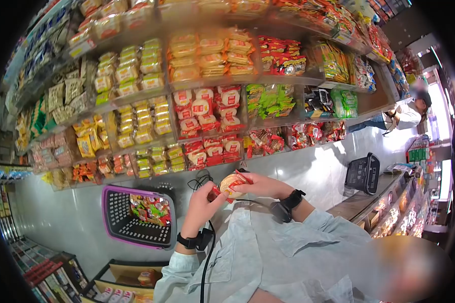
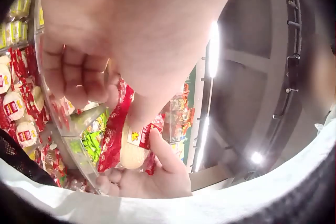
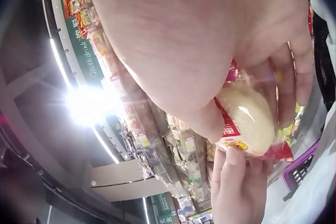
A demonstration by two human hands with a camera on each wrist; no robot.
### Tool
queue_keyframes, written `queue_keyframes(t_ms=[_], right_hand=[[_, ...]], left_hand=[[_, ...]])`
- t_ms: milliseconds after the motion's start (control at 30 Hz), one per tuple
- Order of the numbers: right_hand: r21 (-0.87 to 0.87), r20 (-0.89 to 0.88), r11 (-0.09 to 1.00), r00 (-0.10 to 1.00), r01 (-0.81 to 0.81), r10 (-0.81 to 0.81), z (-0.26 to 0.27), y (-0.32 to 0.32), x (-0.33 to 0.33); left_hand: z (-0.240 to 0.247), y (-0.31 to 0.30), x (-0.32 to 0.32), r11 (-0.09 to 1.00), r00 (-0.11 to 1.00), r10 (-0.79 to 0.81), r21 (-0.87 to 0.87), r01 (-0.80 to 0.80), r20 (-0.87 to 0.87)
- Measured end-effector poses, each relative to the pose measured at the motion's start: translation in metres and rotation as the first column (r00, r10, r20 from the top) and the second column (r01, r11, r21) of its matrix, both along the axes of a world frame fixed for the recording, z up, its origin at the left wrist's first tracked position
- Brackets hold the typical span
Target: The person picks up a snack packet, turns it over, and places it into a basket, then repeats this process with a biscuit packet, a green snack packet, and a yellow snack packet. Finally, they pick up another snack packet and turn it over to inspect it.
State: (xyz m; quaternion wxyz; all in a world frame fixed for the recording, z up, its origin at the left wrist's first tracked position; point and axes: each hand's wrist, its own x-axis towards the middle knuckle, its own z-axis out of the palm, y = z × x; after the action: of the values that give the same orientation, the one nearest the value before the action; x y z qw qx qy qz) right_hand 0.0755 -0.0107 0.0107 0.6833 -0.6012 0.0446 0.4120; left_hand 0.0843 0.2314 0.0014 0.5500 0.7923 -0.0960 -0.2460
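Note:
In the head view, a round pale cracker in a red and clear wrapper [image 1: 231, 185] is held between both hands in front of the chest. My left hand [image 1: 203, 206] grips the wrapper's red end, thumb pointing toward the cracker. From the other side, my right hand [image 1: 264, 186] pinches the packet by its edge. The left wrist view shows the cracker packet [image 2: 132, 155] with the left thumb on its red label. Seen from the right wrist, the packet [image 3: 247, 119] lies between the right thumb and fingers, with the left fingers [image 3: 233, 169] at its lower edge.
Tiered shelves [image 1: 207, 86] of packaged snacks stand in front. A purple-rimmed black basket [image 1: 106, 214] holding colourful packets is on the floor to the left. Another black basket [image 1: 363, 174] sits on the right, near a person [image 1: 407, 115] in the aisle. A black cable [image 1: 207, 252] hangs beside the left wrist.

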Motion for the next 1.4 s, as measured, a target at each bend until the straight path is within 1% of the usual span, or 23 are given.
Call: queue_keyframes(t_ms=[33, 100, 200, 267, 367, 433, 567, 667, 700, 833, 933, 1033, 1133, 1233, 1333, 1367, 1400], right_hand=[[-0.031, -0.013, 0.999, 1.000, -0.017, 0.016, 0.003, 0.003, -0.002], [-0.084, -0.030, 0.995, 0.998, -0.049, 0.047, 0.012, 0.005, -0.003], [0.001, 0.017, 0.999, 0.999, 0.040, -0.040, 0.004, 0.003, -0.016], [-0.012, 0.027, 1.000, 0.999, 0.017, -0.017, 0.004, -0.002, -0.022], [-0.021, 0.060, 1.000, 0.998, -0.013, 0.015, 0.002, -0.015, -0.030], [-0.035, 0.111, 0.998, 0.992, -0.049, 0.052, -0.001, -0.030, -0.038], [0.024, 0.086, 0.998, 0.994, -0.064, 0.062, -0.008, -0.059, -0.066], [0.054, 0.015, 0.994, 0.995, -0.097, 0.096, -0.017, -0.079, -0.091], [0.060, -0.001, 0.993, 0.995, -0.099, 0.099, -0.023, -0.083, -0.100], [0.147, -0.032, 0.984, 0.994, -0.098, 0.104, -0.030, -0.092, -0.121], [0.159, -0.043, 0.984, 0.995, -0.078, 0.085, -0.023, -0.099, -0.129], [0.137, -0.032, 0.985, 0.994, -0.103, 0.108, -0.028, -0.105, -0.131], [0.174, -0.062, 0.980, 0.992, -0.097, 0.109, -0.041, -0.098, -0.127], [0.142, -0.067, 0.987, 0.993, -0.082, 0.092, -0.020, -0.075, -0.116], [0.170, -0.062, 0.975, 0.985, -0.147, 0.159, -0.018, -0.047, -0.107], [0.183, -0.068, 0.968, 0.980, -0.170, 0.185, -0.020, -0.037, -0.106], [0.197, -0.075, 0.962, 0.975, -0.190, 0.208, -0.024, -0.027, -0.105]], left_hand=[[0.001, 0.002, -0.004, 1.000, 0.999, 0.023, -0.004, -0.023, 0.034], [0.002, 0.007, -0.012, 0.999, 0.999, 0.042, -0.002, -0.042, 0.028], [0.008, 0.008, -0.026, 0.997, 0.995, 0.079, 0.019, -0.080, 0.054], [0.010, 0.003, -0.038, 0.994, 0.991, 0.098, 0.039, -0.102, 0.087], [0.012, -0.011, -0.058, 0.988, 0.985, 0.149, 0.031, -0.152, 0.083], [0.016, -0.022, -0.072, 0.988, 0.986, 0.127, 0.078, -0.135, 0.105], [0.023, -0.041, -0.102, 0.979, 0.985, 0.131, 0.144, -0.146, 0.109], [0.030, -0.063, -0.129, 0.957, 0.982, 0.177, 0.223, -0.188, 0.065], [0.032, -0.070, -0.140, 0.963, 0.980, 0.186, 0.181, -0.197, 0.078], [0.050, -0.087, -0.172, 0.953, 0.953, 0.286, 0.134, -0.273, -0.095], [0.058, -0.092, -0.181, 0.938, 0.957, 0.277, 0.243, -0.248, -0.091], [0.050, -0.093, -0.188, 0.938, 0.976, 0.207, 0.270, -0.217, 0.067], [0.054, -0.094, -0.194, 0.926, 0.959, 0.228, 0.268, -0.266, 0.167], [0.057, -0.085, -0.211, 0.879, 0.898, 0.376, 0.220, -0.424, 0.228], [0.064, -0.067, -0.232, 0.795, 0.824, 0.556, 0.221, -0.565, 0.107], [0.063, -0.059, -0.240, 0.777, 0.809, 0.583, 0.241, -0.581, 0.071], [0.062, -0.053, -0.249, 0.755, 0.785, 0.616, 0.234, -0.613, 0.070]])
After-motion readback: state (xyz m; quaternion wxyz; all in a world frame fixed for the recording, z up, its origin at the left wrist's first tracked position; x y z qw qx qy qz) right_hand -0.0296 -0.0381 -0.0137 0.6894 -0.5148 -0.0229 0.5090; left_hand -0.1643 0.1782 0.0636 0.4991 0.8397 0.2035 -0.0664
